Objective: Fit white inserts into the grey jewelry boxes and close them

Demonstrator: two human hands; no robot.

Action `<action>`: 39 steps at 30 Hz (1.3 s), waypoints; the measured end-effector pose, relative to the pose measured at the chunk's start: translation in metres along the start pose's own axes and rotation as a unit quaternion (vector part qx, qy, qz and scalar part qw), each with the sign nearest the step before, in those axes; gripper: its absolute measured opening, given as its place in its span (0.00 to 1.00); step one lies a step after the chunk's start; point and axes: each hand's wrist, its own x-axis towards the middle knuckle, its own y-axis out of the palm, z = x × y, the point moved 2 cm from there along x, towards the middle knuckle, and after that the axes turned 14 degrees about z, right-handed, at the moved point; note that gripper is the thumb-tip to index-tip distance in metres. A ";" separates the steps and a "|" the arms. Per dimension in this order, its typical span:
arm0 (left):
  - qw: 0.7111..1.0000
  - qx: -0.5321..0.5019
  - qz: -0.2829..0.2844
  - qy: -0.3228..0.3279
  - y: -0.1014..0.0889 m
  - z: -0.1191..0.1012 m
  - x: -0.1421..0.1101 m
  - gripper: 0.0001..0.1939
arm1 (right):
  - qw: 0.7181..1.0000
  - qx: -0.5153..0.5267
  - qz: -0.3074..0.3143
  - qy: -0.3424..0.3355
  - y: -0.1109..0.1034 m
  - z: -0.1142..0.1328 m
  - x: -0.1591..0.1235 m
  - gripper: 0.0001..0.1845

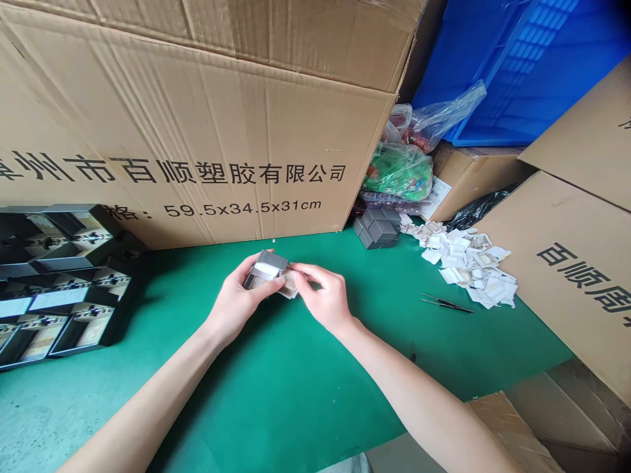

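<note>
My left hand (240, 293) is wrapped round a small dark grey box (273, 259) held just above the green table. The box has a light, shiny inner part facing me. At its right side, my right hand (323, 293) pinches a small pale card (288, 286) with thumb and forefinger. The card's lower corner sticks out beneath the fingers; whether it is partly inside the box I cannot tell. Several similar grey boxes (377, 228) are stacked farther back, and a heap of small white cards (476, 266) lies to the right.
Tweezers (446, 303) lie on the green table (276, 394). Open dark boxes with pale inserts (64, 289) are stacked at left. A large carton (197, 125) walls the back. Plastic bags (401, 171), a blue crate (493, 72) and another carton (566, 243) stand at right.
</note>
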 end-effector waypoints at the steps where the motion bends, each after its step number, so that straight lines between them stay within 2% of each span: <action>1: 1.000 0.004 -0.001 -0.003 0.000 0.000 0.000 0.38 | 1.000 0.005 -0.004 0.006 0.000 -0.001 0.000 0.12; 9: 1.000 -0.011 0.015 -0.001 0.001 0.002 0.000 0.35 | 0.999 0.026 -0.015 0.012 0.000 -0.003 -0.002 0.12; 13: 1.000 -0.019 0.024 0.001 0.000 0.004 -0.001 0.34 | 0.996 0.079 -0.013 0.045 0.002 -0.001 -0.001 0.11; 15: 1.000 -0.016 0.020 0.004 0.000 0.004 0.000 0.34 | 0.986 0.146 -0.004 0.077 0.004 -0.002 0.000 0.13; 19: 1.000 -0.008 0.008 0.014 -0.002 0.004 0.001 0.33 | 0.946 0.291 0.039 0.140 0.009 -0.006 0.003 0.19; 22: 1.000 0.003 -0.008 0.018 -0.002 0.001 0.001 0.34 | 0.926 0.336 0.071 0.155 0.012 -0.008 0.003 0.20; 27: 1.000 0.000 -0.021 0.020 -0.001 0.000 0.000 0.35 | 0.923 0.347 0.081 0.146 0.012 -0.009 0.002 0.22; 39: 1.000 0.004 -0.013 0.011 -0.002 0.003 0.000 0.33 | 0.947 0.289 0.069 0.126 0.010 -0.008 0.002 0.19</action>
